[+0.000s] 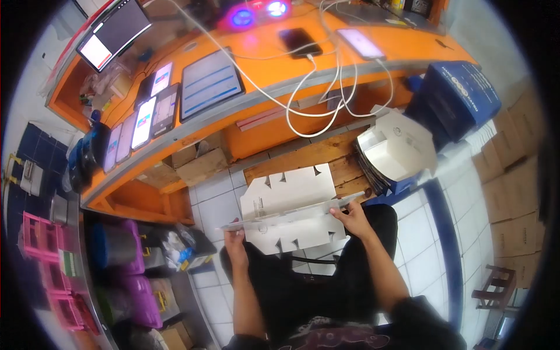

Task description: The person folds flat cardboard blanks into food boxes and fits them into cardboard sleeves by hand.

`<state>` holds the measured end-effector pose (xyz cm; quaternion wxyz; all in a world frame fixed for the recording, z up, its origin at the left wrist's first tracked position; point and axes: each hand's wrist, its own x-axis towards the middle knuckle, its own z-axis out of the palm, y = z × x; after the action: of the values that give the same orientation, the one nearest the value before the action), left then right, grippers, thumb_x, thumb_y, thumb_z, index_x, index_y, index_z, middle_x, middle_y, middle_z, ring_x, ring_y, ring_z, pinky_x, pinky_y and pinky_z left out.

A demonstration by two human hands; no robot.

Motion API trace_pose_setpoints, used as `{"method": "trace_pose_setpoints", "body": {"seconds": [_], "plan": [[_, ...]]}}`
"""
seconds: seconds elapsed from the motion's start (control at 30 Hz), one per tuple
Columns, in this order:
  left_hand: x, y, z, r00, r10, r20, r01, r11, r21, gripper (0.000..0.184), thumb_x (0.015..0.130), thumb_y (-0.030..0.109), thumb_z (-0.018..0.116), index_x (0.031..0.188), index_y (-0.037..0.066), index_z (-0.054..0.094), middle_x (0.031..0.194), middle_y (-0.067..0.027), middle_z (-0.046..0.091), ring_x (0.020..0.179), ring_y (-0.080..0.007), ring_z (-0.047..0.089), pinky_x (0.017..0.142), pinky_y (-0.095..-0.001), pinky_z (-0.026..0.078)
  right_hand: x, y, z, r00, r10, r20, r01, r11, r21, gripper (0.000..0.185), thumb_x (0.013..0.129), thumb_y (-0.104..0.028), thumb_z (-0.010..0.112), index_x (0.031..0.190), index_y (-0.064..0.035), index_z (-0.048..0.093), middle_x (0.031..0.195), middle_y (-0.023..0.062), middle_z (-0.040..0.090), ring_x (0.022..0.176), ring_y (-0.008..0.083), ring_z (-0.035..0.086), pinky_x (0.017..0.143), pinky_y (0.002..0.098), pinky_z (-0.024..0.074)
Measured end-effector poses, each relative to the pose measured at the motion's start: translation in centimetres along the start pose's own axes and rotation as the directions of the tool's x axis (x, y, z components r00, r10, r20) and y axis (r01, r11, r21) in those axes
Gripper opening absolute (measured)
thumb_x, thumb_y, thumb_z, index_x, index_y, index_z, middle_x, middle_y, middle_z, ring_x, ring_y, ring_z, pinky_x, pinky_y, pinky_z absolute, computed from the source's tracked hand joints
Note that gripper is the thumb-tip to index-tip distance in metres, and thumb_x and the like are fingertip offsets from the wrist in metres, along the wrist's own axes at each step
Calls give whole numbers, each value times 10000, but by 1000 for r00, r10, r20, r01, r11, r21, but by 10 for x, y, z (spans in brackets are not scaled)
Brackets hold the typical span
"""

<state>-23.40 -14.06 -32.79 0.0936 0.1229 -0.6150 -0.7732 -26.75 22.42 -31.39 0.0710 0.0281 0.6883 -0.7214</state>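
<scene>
Across my lap lies a white cardboard box blank [287, 191], partly folded, with notched slots along its far and near edges. A raised strip runs along its middle. At the strip's left end, my left hand [235, 240] has its fingers closed on the cardboard. My right hand [352, 219] pinches the right end, thumb on top and the other fingers partly hidden underneath. Beyond my right hand, a stack of more white box pieces [395, 143] stands in a blue container.
An orange desk [262, 79] curves ahead, bearing a tablet [210, 83], several phones and looping white cables [291, 114]. A blue box [458, 96] stands at the right. Brown cartons [513, 198] line the right wall near a small stool [496, 286]. Pink baskets [44, 233] stand left.
</scene>
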Motion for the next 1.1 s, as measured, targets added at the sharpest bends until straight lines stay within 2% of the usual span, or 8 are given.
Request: {"method": "trace_pose_setpoints", "body": {"seconds": [0.27,0.37,0.57,0.8,0.87,0.93,1.0,1.1], "plan": [[-2,-10,-2,995,-53,-80,59,995,85,437,868,-21,600,1299,9,531,1351,-144,547,1297,-247,485,1078,-369,392,-1,2,1,975,-224,-15,216,954,-210,340,877,-96,779,1181,-27,644,1050,32,676,987,132,619,890,289,494],[0,-31,0,993,57,-107,-42,989,140,341,879,-16,617,1211,29,552,1304,-133,540,1243,-240,507,1058,-370,404,-4,0,2,997,73,8,-72,995,-63,270,837,48,721,1090,-19,653,1092,84,686,1068,161,615,974,308,474],[-5,-31,4,975,202,-94,-181,964,194,122,914,-12,587,992,54,519,1201,-101,507,1230,-251,519,1064,-374,399,0,47,-7,969,-234,80,244,958,-153,108,925,-54,670,1013,9,659,1028,116,709,959,183,672,881,316,535],[-10,-14,9,996,44,-73,-32,986,162,364,897,-31,573,1251,-25,494,1318,-153,497,1225,-248,515,1089,-371,386,-12,10,10,987,-133,-95,117,981,-157,388,892,-94,753,1212,21,565,1110,124,683,1017,176,646,885,319,531],[-13,-11,21,955,226,-192,-177,954,242,536,874,-70,561,1379,-57,383,1325,-196,540,1162,-248,562,1046,-360,419,-10,16,13,969,-191,-160,149,959,-239,513,874,-79,773,1297,26,503,1153,139,668,1034,181,633,901,334,527],[0,-8,29,950,225,-217,-139,925,353,493,871,-37,576,1342,-47,432,1268,-217,578,1152,-241,578,1019,-355,437,-3,8,17,949,13,-316,-101,959,-265,542,891,-215,749,1321,22,520,1196,243,673,1095,327,672,930,388,515],[10,3,42,969,34,-243,115,811,574,477,863,10,607,1313,-45,457,1200,-223,619,1167,-241,581,996,-346,453,13,43,16,951,24,-309,-109,959,-262,533,891,-135,754,1324,37,496,1157,206,654,1076,247,637,965,375,504],[34,-55,18,969,108,-224,92,681,727,502,800,104,683,1252,-53,533,1091,-248,644,1132,-354,590,986,-429,467,17,50,25,918,-126,-377,-218,633,-743,612,833,-271,761,1305,51,542,1124,313,614,1104,480,577,987,494,471]]}}
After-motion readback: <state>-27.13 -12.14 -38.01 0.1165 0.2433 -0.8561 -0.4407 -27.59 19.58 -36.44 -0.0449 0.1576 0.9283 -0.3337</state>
